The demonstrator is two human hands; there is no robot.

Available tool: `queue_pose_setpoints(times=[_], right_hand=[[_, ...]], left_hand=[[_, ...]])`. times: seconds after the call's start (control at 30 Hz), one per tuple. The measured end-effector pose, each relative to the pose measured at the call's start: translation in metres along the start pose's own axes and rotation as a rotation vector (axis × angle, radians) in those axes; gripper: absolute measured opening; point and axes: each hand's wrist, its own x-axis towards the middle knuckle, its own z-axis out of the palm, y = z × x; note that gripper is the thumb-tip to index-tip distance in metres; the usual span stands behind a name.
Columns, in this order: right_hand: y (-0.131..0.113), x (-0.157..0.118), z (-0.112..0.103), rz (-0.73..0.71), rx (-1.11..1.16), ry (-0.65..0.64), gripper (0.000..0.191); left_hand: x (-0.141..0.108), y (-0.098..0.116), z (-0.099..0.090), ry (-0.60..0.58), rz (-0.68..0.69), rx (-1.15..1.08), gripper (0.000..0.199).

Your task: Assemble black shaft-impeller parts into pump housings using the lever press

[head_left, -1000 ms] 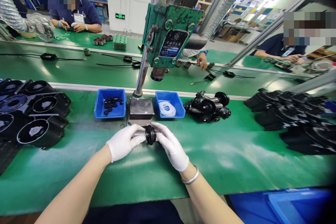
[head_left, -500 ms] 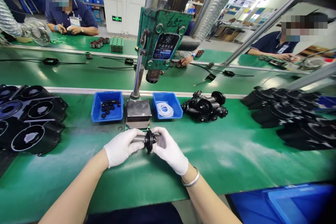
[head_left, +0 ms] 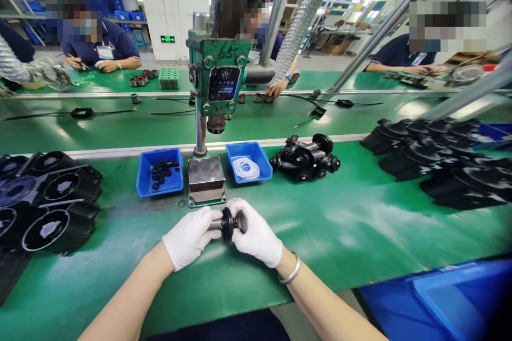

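Both my hands wear white gloves and hold one black flanged shaft part (head_left: 228, 224) level above the green bench, in front of the press. My left hand (head_left: 192, 237) is closed round its grey metal end. On the other side, my right hand (head_left: 256, 234) pinches the end beyond the black disc, and its fingers hide part of that end. Just behind stands the hand press (head_left: 220, 77) with its steel block (head_left: 207, 173). A blue bin (head_left: 160, 189) of small black rings is left of the block; another blue bin (head_left: 260, 162) with white rings is on its right.
Similar black shaft parts (head_left: 306, 157) lie piled right of the bins. Black housings (head_left: 56, 226) are stacked at far left, and more black housings (head_left: 436, 154) at far right. Several co-workers sit beyond the bench. A blue crate (head_left: 460, 298) is at lower right.
The camera view has shifted and tilted slightly, so the press appears further left. Both hands still hold the shaft part, and the right fingers have closed in more round its end.
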Motion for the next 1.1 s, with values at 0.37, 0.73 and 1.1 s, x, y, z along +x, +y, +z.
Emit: queue_pose_setpoints(times=[0.37,0.73,1.1], right_hand=[[-0.034,0.015,0.017,-0.044,-0.283,-0.081,0.034],[-0.015,0.041,0.010,-0.096,-0.031,0.088,0.030],[0.009,0.037,0.006,0.014,0.079,-0.001,0.028]], left_hand=[[0.011,0.036,-0.002,-0.030,-0.412,0.540,0.023],[-0.025,-0.004,-0.111,0.257,-0.725,0.781,0.039],[0.072,-0.063,-0.107,0.218,-0.618,0.450,0.016]])
